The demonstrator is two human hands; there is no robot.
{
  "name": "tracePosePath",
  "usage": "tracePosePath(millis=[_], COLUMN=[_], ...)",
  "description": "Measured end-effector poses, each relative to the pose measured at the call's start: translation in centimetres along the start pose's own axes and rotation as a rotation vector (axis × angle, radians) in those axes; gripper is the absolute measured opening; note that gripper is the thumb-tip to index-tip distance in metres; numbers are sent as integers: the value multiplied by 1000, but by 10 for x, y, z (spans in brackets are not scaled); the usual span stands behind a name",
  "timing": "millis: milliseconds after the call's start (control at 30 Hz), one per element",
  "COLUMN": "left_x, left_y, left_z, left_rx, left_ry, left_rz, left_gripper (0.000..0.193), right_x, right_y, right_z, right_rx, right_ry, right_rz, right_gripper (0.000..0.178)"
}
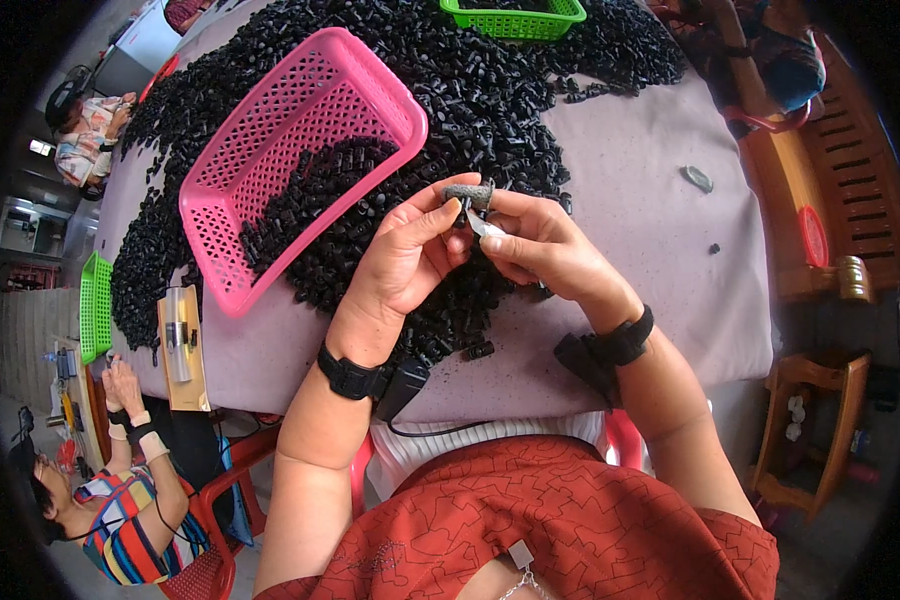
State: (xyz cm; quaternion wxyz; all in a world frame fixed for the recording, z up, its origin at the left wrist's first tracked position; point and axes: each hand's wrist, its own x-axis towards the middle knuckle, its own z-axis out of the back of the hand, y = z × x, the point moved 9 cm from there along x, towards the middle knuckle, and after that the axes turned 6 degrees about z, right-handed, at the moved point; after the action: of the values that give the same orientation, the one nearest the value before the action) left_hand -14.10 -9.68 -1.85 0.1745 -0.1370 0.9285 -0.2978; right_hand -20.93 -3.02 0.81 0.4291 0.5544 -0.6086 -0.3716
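Note:
Above the near edge of the table, my left hand (395,258) and my right hand (555,250) meet at the fingertips. Closed in a pinch, my left hand holds a small black part (461,213), mostly hidden by the fingers. My right thumb and fingers grip a small pale blade (478,228) with a whitish grip, its tip pointing at the black part. A grey, speckled, sleeve-like piece (467,192) sits at the fingertips; I cannot tell which finger wears or holds it. Under my hands lies a large heap of small black parts (470,100).
A pink basket (410,120) rests tilted on the heap at left, black parts inside. Green baskets stand at the far edge (515,27) and left edge (95,305). A cardboard piece (189,385) lies at left. Co-workers sit around the table.

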Motion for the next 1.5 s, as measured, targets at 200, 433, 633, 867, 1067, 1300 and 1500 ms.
tracePosePath(millis=[200, 433, 633, 867, 1067, 1300, 1500], left_x=[-2, -7, -11, -10, -46, -103, -94], left_y=[0, -26, -27, -30, -74, -139, -117], left_z=[-9, 1, 0, 0, -19, -22, -50], left_rx=[108, 127, 172, 104, 387, 1388, 1490], left_ry=[62, -5, -81, 15, -147, -842, -698], left_rz=[-13, -193, -211, -244, -707, -1245, -1267], left_gripper=[41, 27, 20, 22, 22, 16, 20], right_x=[0, 1, 2, 2, 2, 2, 1], right_y=[0, 5, 1, 1, -2, 0, -2], right_z=[10, 37, 33, 30, 30, 27, 31], right_rx=[-96, 27, -4, -47, -25, -41, -63], right_ry=[-33, -285, -268, -264, -244, -263, -264], right_rz=[-6, 94, 86, 66, 44, 34, 45], right_gripper=[27, 20, 15, 16, 18, 19, 20])
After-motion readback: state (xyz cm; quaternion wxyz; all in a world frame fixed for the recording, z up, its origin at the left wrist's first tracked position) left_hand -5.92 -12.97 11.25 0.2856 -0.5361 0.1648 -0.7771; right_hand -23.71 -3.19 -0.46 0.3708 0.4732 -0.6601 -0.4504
